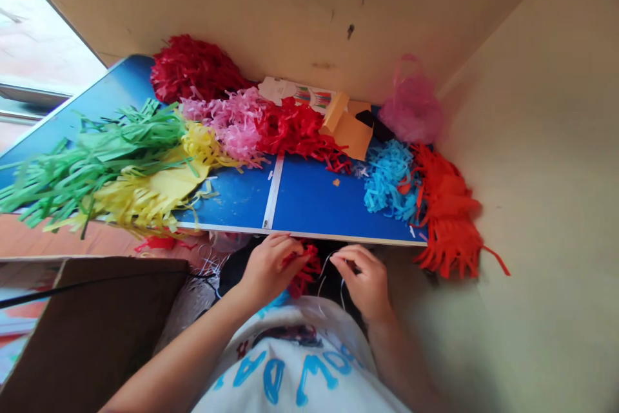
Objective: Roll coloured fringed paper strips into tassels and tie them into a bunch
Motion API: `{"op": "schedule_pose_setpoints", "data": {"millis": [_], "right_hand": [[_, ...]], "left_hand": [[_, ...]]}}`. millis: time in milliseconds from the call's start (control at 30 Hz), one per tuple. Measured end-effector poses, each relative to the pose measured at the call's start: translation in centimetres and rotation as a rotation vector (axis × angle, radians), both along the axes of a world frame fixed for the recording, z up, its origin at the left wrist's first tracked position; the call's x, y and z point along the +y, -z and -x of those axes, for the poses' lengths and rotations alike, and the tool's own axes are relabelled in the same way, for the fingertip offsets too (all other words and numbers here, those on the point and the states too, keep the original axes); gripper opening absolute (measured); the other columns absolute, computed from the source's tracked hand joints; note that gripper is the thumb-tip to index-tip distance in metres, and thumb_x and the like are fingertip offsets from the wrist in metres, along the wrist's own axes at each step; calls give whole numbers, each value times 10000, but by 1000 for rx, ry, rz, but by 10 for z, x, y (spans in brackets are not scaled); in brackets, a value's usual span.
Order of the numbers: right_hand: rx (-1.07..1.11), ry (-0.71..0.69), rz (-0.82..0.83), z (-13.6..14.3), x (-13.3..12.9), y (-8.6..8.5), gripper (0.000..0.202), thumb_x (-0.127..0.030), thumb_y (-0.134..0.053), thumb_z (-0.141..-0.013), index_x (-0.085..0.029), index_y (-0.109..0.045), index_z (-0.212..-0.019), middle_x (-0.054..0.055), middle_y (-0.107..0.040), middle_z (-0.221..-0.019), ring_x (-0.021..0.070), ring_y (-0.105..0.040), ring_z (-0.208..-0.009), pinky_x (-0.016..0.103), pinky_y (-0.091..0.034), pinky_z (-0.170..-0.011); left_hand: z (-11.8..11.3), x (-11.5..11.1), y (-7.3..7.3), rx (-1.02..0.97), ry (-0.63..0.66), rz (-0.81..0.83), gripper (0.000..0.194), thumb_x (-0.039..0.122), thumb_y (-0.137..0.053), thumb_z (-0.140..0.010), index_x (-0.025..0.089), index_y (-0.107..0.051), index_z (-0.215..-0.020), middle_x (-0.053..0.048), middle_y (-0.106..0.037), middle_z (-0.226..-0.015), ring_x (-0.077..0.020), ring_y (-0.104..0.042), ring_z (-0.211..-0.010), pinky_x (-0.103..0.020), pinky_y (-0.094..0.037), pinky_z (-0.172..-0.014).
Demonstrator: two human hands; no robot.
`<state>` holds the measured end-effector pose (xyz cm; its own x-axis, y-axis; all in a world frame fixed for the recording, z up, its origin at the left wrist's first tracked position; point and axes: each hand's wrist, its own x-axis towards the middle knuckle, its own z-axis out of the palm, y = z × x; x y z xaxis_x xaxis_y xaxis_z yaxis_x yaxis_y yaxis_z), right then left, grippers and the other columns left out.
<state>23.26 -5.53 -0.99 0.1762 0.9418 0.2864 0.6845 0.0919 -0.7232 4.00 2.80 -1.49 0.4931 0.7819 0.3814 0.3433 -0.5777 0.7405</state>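
Just below the table's front edge, my left hand [275, 269] is closed in a pinch at a bunch of red fringed paper [305, 271] that lies over my lap. My right hand [363, 276], a little to the right, has its thumb and forefinger pressed together on a thin white string [325, 266]. The string loops down toward my lap. What the left fingertips pinch is too small to make out. Some blue paper shows under my left wrist.
The blue table [309, 197] bears green [101, 155], yellow [155, 191], pink, red and light blue [389, 181] fringed paper. Orange-red fringe [449, 213] hangs off its right end. Cardboard pieces [353, 133] lie near the wall. A brown box [97, 329] stands at lower left.
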Motion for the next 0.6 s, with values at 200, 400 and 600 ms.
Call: {"op": "schedule_pose_setpoints", "data": {"millis": [200, 400, 600], "right_hand": [[-501, -105, 510, 1, -26, 62, 231, -285, -786, -721, -191, -667, -545, 85, -682, -643, 208, -648, -625, 258, -368, -496], [107, -86, 497, -20, -22, 60, 192, -272, -597, -857, -212, -755, -766, 32, -718, -690, 161, -652, -578, 234, -426, -508], [548, 3, 364, 1, 1, 11, 269, -385, -571, -875, -175, -732, -823, 24, -695, -660, 138, -632, -518, 226, -477, -494]], "left_hand": [[3, 4, 7, -213, -16, 230, 144, 318, -698, -829, 186, -715, -774, -44, -715, -757, -145, -670, -703, -236, -546, -664], [2, 8, 18, -306, -26, 493, 173, 341, -708, -803, 188, -745, -875, -59, -748, -859, -168, -695, -793, -276, -567, -727], [-7, 1, 15, -666, -37, 1259, 370, 345, -891, -571, 154, -698, -822, 0, -720, -684, -120, -667, -582, -219, -545, -576]]}}
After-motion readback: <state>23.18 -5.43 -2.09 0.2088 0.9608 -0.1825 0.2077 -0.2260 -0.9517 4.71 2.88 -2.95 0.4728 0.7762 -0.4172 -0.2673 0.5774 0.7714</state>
